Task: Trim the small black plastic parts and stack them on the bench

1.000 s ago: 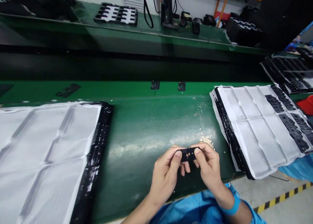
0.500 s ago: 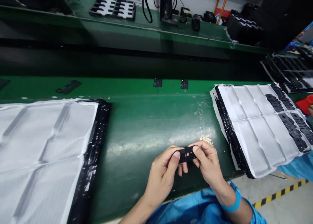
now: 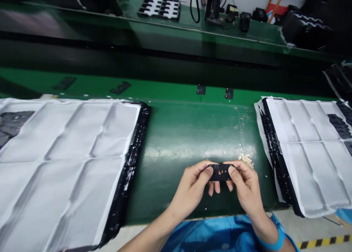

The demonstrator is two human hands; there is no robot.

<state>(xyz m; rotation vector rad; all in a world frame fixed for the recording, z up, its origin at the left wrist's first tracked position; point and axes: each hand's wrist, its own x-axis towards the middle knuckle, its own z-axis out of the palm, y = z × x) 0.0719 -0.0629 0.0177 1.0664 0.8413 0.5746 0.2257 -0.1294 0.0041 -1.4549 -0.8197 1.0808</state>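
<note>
A small flat black plastic part (image 3: 220,172) with cut-out holes is held between both my hands above the green bench (image 3: 187,134). My left hand (image 3: 194,187) pinches its left end with thumb and fingers. My right hand (image 3: 246,186) pinches its right end the same way. On my left lies a black tray (image 3: 132,160) covered with a white sheet (image 3: 63,153). At my right a second tray (image 3: 275,160) under a white sheet (image 3: 310,149) carries rows of black parts (image 3: 339,125) along its far right side.
Pale crumbs (image 3: 245,157) lie on the bench just beyond my right hand. Two small black pieces (image 3: 201,89) sit on the green rail behind. A far shelf holds another tray of parts (image 3: 160,7), cables and black devices. Yellow-black floor tape (image 3: 324,241) shows at bottom right.
The view has swung left, so the left tray fills more of the picture and the right tray less. Both hands keep hold of the black part, now held more level.
</note>
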